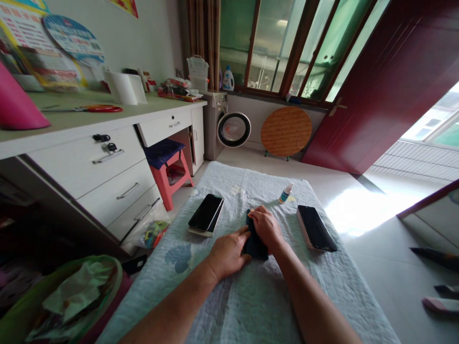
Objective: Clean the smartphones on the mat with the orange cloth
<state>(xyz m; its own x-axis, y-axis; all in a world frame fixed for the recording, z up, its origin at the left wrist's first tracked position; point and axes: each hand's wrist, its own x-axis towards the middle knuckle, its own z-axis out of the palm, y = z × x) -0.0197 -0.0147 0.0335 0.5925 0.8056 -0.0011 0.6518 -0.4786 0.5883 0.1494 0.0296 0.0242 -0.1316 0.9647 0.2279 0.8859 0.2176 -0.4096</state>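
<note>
A dark phone (pixel 255 243) lies in the middle of a pale quilted cloth (pixel 251 296). My left hand (pixel 227 253) grips its left edge with curled fingers. My right hand (pixel 266 227) rests on top of it, fingers pressed down on something small and pale that I cannot make out. A stack of phones (pixel 206 214) lies to the left of my hands. Another dark phone (pixel 316 227) lies to the right. A small dropper bottle (pixel 286 193) lies beyond it.
A white desk with drawers (pixel 107 162) runs along the left, with a red stool (pixel 168 167) under it. A green-lined bin (pixel 68 296) sits at the near left. A washing machine (pixel 229 125), a folded round table (pixel 286 131) and a dark red door (pixel 387 81) stand behind.
</note>
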